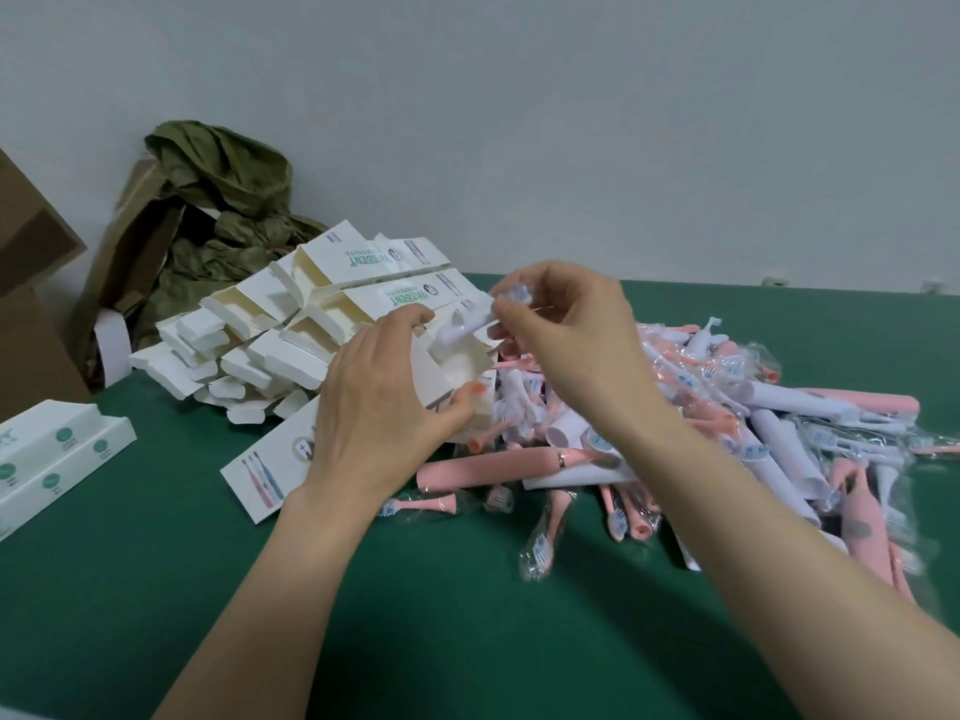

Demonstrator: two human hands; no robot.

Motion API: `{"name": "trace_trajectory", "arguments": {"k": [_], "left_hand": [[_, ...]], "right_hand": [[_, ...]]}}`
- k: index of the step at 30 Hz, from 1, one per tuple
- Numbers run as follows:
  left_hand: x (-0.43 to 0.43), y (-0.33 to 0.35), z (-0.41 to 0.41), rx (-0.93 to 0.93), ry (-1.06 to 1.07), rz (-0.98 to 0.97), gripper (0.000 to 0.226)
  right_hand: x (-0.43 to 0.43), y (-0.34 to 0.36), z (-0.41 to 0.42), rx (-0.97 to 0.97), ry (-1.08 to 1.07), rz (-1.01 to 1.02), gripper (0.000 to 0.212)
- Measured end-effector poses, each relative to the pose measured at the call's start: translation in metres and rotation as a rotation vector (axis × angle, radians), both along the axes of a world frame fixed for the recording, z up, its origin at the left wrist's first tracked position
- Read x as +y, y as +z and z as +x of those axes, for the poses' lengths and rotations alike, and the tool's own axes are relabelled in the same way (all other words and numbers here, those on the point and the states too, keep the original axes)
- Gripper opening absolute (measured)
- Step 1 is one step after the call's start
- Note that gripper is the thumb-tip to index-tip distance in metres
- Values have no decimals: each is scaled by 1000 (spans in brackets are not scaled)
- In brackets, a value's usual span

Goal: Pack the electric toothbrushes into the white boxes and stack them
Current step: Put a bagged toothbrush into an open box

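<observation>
My left hand [379, 402] grips an open white box [457, 374] at the middle of the green table [156, 589]. A white toothbrush [465, 330] sticks up out of the box's open end, tilted to the right. My right hand [566, 330] pinches its bristled top end. A heap of pink and white toothbrushes [727, 433] and wrapped brush heads lies to the right. Behind my left hand, a pile of open white boxes [291, 324] is stacked. Closed white boxes [57, 454] lie stacked at the left edge.
One flat printed box [265, 470] lies under my left wrist. Brown cardboard cartons [31, 283] and crumpled green wrapping [223, 200] stand against the wall at the back left. Bare green table surface stretches in front of me.
</observation>
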State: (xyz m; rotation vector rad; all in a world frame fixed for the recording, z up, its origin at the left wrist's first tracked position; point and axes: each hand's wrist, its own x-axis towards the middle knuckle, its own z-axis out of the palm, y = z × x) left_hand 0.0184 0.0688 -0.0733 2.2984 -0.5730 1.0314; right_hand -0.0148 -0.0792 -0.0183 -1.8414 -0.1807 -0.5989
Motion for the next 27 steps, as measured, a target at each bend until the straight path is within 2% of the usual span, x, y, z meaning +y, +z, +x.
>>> {"name": "trace_trajectory", "arguments": {"k": [5, 9, 13, 16, 20, 22, 24, 26, 27], "left_hand": [[1, -1, -2, 2, 8, -3, 66], [-2, -3, -1, 18, -7, 13, 60], [-1, 2, -5, 13, -63, -64, 63], [1, 2, -7, -16, -46, -86, 57], [0, -1, -9, 0, -41, -95, 61], [1, -4, -7, -12, -37, -65, 58], [2, -6, -6, 0, -26, -52, 59], [4, -6, -5, 0, -26, -45, 62], [4, -6, -5, -4, -28, -38, 65]], "right_hand": [[8, -5, 7, -103, -167, -205, 9], [16, -9, -1, -181, -69, -267, 9], [32, -26, -3, -235, 14, -418, 30], [37, -34, 1, -266, -30, -365, 37], [41, -44, 5, -234, -93, -152, 20], [43, -44, 3, -283, -66, -274, 15], [41, -38, 1, -295, 43, -488, 26], [30, -25, 3, -199, 115, -547, 31], [21, -19, 5, -165, 74, -513, 31]]}}
